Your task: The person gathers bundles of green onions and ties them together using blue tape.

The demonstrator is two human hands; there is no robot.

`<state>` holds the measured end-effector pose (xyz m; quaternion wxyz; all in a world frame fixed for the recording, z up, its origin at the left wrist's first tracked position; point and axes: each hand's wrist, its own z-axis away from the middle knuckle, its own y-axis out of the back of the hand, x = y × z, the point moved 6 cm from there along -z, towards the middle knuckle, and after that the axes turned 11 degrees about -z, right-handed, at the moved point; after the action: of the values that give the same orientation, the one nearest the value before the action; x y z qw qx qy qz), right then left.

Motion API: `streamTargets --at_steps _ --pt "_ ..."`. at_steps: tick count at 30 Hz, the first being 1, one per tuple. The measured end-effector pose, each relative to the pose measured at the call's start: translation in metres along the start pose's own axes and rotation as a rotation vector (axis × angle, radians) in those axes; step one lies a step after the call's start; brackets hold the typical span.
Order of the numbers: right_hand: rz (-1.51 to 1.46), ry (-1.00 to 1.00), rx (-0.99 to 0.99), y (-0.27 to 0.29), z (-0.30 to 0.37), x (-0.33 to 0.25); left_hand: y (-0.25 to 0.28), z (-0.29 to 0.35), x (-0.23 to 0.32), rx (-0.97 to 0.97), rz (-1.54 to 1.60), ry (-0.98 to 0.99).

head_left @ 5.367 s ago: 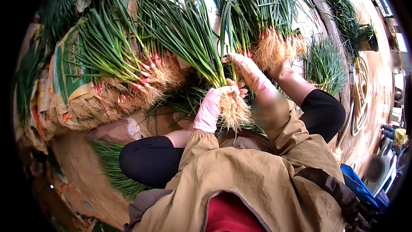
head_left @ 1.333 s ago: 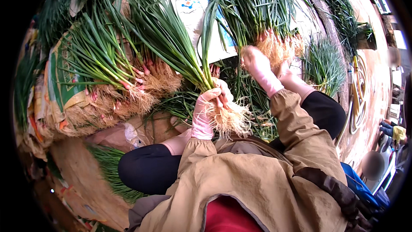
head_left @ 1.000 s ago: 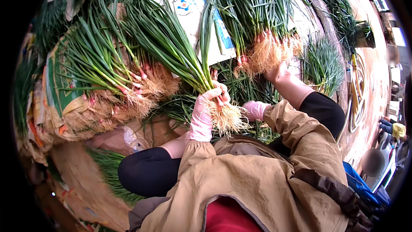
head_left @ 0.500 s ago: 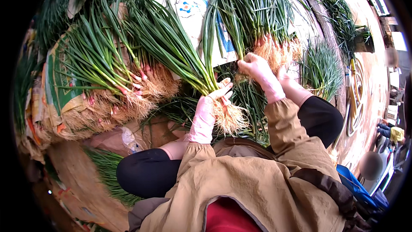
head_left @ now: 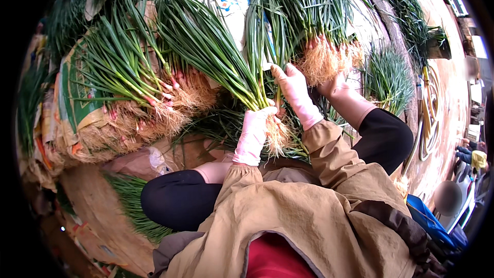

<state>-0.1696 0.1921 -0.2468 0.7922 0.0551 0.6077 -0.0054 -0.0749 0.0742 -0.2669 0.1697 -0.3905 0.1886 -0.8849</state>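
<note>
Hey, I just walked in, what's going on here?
A seated person grips a bunch of onion-like plants in the left hand, just above the pale roots. The right hand is raised beside the stalks; whether it grips any is unclear. More rooted plants lie to the left, and another clump beyond the right hand.

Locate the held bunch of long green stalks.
In the head view, the bunch is near the centre, gripped toward its root end by the left hand, just left of the right hand.
</note>
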Motion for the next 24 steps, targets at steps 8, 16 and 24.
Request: streamTargets --at_steps 8,16,24 --pt "-0.285 -0.091 0.146 -0.006 -0.01 0.037 -0.01 0.004 0.003 -0.188 0.205 0.014" --pt "-0.15 0.052 0.353 0.119 -0.046 0.098 -0.041 0.018 0.018 -0.433 0.195 0.034" --pt "-0.453 -0.536 -0.209 -0.009 0.021 -0.002 -0.022 0.024 0.017 -0.253 0.286 0.083"
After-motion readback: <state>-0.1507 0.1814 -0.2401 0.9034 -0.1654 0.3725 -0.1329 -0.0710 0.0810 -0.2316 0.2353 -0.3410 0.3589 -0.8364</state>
